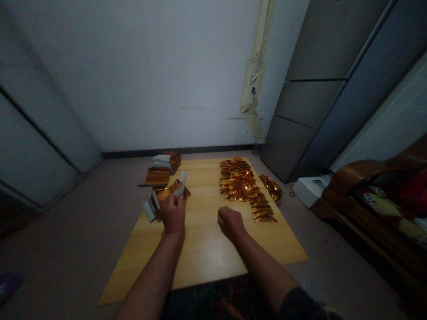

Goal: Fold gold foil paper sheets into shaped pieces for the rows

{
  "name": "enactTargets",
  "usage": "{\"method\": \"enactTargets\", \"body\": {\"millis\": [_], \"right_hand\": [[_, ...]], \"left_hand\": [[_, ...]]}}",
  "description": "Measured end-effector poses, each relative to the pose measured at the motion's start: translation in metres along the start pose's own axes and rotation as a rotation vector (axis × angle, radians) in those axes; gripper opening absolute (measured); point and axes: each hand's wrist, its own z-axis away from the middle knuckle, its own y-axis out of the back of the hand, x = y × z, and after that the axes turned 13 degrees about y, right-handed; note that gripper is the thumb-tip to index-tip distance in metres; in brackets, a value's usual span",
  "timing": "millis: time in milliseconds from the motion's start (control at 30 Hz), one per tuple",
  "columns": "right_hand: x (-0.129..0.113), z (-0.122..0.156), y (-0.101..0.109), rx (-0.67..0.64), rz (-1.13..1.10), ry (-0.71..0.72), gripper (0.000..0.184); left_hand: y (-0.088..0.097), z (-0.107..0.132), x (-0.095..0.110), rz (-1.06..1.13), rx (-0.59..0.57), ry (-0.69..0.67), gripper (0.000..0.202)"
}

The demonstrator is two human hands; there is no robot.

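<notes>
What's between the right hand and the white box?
Head view, from right hand to white box: a row of folded gold pieces on the tabletop, a heap of gold pieces beyond its edge, then a dark ring on the floor.

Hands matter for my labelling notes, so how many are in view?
2. The left hand holds a pale sheet at the left of the table; the right hand is curled near the middle, left of the folded gold pieces. No third hand shows.
</notes>
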Motion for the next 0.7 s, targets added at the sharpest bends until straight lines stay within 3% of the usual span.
{"method": "enactTargets", "body": {"millis": [133, 233, 333, 433, 533, 700], "right_hand": [[0.003, 0.0, -0.005, 0.059, -0.061, -0.011, 0.013], [0.007, 0.0, -0.009, 0.181, -0.167, -0.062, 0.015], [0.01, 0.0, -0.009, 0.318, -0.284, -0.16, 0.02], [0.012, 0.001, -0.007, 0.399, -0.365, -0.145, 0.037], [0.012, 0.002, -0.004, 0.409, -0.405, -0.033, 0.049], [0.013, 0.006, -0.001, 0.35, -0.491, 0.037, 0.057]], "left_hand": [[-0.002, 0.041, 0.005, 0.076, -0.125, -0.345, 0.027], [-0.011, 0.057, -0.007, -0.031, -0.284, -0.479, 0.027], [-0.018, 0.059, -0.023, -0.099, -0.4, -0.559, 0.023], [-0.021, 0.057, -0.031, -0.078, -0.398, -0.582, 0.027], [-0.022, 0.057, -0.033, -0.085, -0.395, -0.582, 0.03], [-0.026, 0.058, -0.037, -0.052, -0.359, -0.585, 0.03]]}}
